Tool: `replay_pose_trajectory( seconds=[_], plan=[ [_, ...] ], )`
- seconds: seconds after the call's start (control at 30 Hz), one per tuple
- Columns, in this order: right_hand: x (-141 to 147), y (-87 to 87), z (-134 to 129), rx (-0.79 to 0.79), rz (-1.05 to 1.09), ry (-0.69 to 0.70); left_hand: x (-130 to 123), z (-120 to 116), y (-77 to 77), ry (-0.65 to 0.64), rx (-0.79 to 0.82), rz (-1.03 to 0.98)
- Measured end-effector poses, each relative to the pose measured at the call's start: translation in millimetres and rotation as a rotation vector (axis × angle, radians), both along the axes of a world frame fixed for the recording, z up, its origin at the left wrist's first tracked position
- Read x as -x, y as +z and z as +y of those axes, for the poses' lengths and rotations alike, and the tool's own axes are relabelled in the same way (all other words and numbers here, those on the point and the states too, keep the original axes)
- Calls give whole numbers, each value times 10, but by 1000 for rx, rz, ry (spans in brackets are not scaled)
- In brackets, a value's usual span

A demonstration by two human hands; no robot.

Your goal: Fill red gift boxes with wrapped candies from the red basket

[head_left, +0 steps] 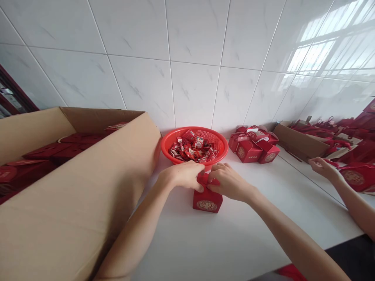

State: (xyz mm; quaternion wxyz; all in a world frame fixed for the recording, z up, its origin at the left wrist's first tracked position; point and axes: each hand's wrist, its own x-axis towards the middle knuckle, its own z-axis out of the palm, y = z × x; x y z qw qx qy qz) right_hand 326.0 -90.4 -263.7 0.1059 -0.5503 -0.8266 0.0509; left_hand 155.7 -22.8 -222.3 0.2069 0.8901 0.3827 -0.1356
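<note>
Touching the top of a red box [207, 202] just below the middle of the frame, your left hand [184, 174] and right hand [227, 181] both have their fingers bent, though I cannot tell whether they pinch the card. Above the box in the frame sits a red basket [164, 145] of wrapped sweets [198, 141], with another person's hand [322, 168] at the far right.
</note>
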Motion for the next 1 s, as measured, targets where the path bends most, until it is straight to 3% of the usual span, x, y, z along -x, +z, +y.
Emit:
replay_pose_trajectory(
  seconds=[0.27, 0.57, 0.7, 1.0],
  plan=[
    [32, 163, 152, 150, -31, 63, 33, 7, 14, -18, 43, -34],
    [-182, 319, 139, 145, 48, 5, 80, 30, -17, -41, -3, -120],
    [-233, 388, 125, 140, 58, -28, 73, 24, -33, -126, 10, -177],
    [-327, 462, 99, 166, 189, 27, 32, 18, -27, -200, 21, -300]
  ],
)
